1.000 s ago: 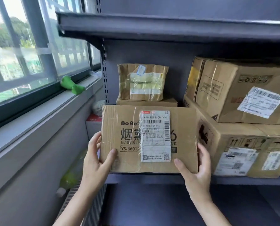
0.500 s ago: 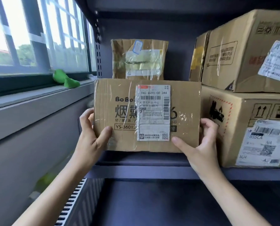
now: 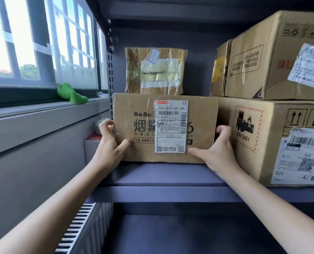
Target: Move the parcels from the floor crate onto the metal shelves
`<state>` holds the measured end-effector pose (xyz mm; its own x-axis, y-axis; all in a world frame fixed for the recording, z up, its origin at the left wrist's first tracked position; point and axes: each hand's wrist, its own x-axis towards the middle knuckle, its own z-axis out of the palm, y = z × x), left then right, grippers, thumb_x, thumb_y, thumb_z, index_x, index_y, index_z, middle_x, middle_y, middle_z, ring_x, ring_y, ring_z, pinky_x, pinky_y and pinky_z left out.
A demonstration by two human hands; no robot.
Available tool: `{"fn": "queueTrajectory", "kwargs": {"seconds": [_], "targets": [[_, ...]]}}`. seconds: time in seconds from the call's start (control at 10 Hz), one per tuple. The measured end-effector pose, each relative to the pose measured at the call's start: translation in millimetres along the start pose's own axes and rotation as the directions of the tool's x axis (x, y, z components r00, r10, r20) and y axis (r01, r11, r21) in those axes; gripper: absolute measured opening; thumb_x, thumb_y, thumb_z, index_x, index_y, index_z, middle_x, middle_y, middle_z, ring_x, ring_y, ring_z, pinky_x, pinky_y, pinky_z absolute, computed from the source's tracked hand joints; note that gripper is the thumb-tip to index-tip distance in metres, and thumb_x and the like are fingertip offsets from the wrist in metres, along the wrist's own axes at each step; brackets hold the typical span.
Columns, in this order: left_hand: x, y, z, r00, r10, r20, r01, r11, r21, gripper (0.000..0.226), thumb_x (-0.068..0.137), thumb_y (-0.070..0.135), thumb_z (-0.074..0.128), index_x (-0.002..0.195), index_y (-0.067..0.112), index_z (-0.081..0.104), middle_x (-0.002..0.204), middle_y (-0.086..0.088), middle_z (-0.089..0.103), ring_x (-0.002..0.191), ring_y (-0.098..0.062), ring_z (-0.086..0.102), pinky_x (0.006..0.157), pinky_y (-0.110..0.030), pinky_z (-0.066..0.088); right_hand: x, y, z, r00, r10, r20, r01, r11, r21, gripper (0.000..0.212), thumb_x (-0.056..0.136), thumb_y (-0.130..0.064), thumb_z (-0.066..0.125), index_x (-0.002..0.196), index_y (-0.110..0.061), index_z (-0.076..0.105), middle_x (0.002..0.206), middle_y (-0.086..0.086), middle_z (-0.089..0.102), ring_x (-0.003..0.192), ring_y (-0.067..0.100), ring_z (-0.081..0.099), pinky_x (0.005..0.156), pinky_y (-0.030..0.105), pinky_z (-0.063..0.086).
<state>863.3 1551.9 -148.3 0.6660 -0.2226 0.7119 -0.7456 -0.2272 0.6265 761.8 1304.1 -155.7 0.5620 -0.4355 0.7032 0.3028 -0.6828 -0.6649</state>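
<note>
Two hands, your left hand [image 3: 110, 146] and right hand [image 3: 218, 147], fingers clamped on the labelled brown cardboard parcel's [image 3: 138, 129] sides, seating it squarely on the grey metal shelf [image 3: 163, 176].

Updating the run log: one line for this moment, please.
step: shelving | left hand + right hand: grip BoBo parcel ends | parcel on metal shelf, beside UN 3481 box
</note>
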Motion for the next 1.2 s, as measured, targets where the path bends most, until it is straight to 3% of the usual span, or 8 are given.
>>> {"fn": "queueTrajectory", "kwargs": {"seconds": [0.3,0.4,0.6,0.7,0.8,1.0,1.1,1.2], "targets": [[0,-5,2,0.999,-0.029,-0.034,0.029,1.0,-0.011,0.047,0.087,-0.001,0.054,0.107,0.018,0.017,0.115,-0.009,0.05,0.089,-0.016,0.057,0.079,-0.023,0.041,0,2,1,1.0,-0.01,-0.002,0.01,1.0,-0.015,0.078,0.058,-0.012,0.086,0.103,-0.016,0.023,0.105,0.002,0.041,0.09,0.014,0.042,0.061,-0.005,0.029],[-3,-2,2,0.998,-0.049,-0.034,0.051,0.998,0.042,0.048,0.086,0.0,0.056,0.11,0.018,0.019,0.111,-0.006,0.052,0.085,-0.01,0.057,0.066,-0.011,0.038,-1,1,0,1.0,0.024,0.013,-0.024,1.0,0.004,0.078,0.058,-0.011,0.087,0.103,-0.017,0.023,0.107,0.002,0.041,0.091,0.013,0.042,0.062,-0.005,0.03],[-12,15,-3,0.987,-0.158,-0.027,0.16,0.984,0.078,0.059,0.084,0.003,0.06,0.127,0.01,0.02,0.117,-0.016,0.055,0.104,-0.032,0.058,0.092,-0.039,0.045,-5,-5,-4,0.993,0.091,0.075,-0.093,0.995,0.032,0.078,0.062,-0.009,0.084,0.107,-0.02,0.021,0.11,0.0,0.041,0.09,0.012,0.043,0.058,-0.007,0.029],[-17,27,-8,0.982,-0.181,-0.05,0.184,0.981,0.061,0.074,0.08,0.006,0.066,0.136,0.009,0.017,0.131,-0.018,0.045,0.117,-0.03,0.05,0.104,-0.047,0.038,-9,-13,-12,0.995,0.067,0.076,-0.067,0.998,-0.009,0.08,0.063,-0.013,0.084,0.121,-0.015,0.028,0.117,0.0,0.04,0.099,0.013,0.039,0.064,-0.002,0.028],[-17,46,-17,0.977,-0.181,-0.116,0.201,0.962,0.186,0.09,0.067,0.027,0.066,0.142,0.008,0.02,0.141,-0.016,0.032,0.123,-0.023,0.034,0.111,-0.04,0.023,-10,-31,-27,0.997,0.063,0.054,-0.06,0.997,-0.05,0.09,0.065,-0.022,0.082,0.137,-0.018,0.027,0.137,0.001,0.038,0.12,0.015,0.037,0.092,0.018,0.025],[3,103,-50,0.99,-0.128,-0.064,0.143,0.894,0.426,0.082,0.072,0.026,0.069,0.141,0.013,0.027,0.14,-0.016,0.032,0.131,-0.034,0.025,0.107,-0.048,0.022,4,-91,-63,0.99,0.099,0.1,-0.085,0.988,-0.132,0.084,0.072,-0.026,0.077,0.14,-0.022,0.027,0.146,0.002,0.033,0.131,0.017,0.03,0.1,0.026,0.026],[10,140,-68,0.993,-0.11,0.036,0.077,0.859,0.506,0.086,0.062,0.048,0.048,0.138,0.012,0.033,0.138,-0.014,0.035,0.129,-0.032,0.028,0.105,-0.046,0.024,13,-122,-79,0.976,0.152,0.155,-0.124,0.976,-0.178,0.081,0.074,-0.026,0.076,0.139,-0.02,0.029,0.145,0.003,0.034,0.131,0.019,0.029,0.102,0.029,0.025],[5,171,-75,0.981,-0.119,0.156,0.017,0.843,0.537,0.082,0.063,0.042,0.047,0.139,0.013,0.032,0.14,-0.012,0.033,0.13,-0.029,0.027,0.106,-0.043,0.023,15,-153,-96,0.957,0.174,0.233,-0.114,0.961,-0.252,0.076,0.076,-0.024,0.074,0.139,-0.015,0.031,0.145,0.005,0.034,0.132,0.019,0.03,0.105,0.028,0.024]]}}
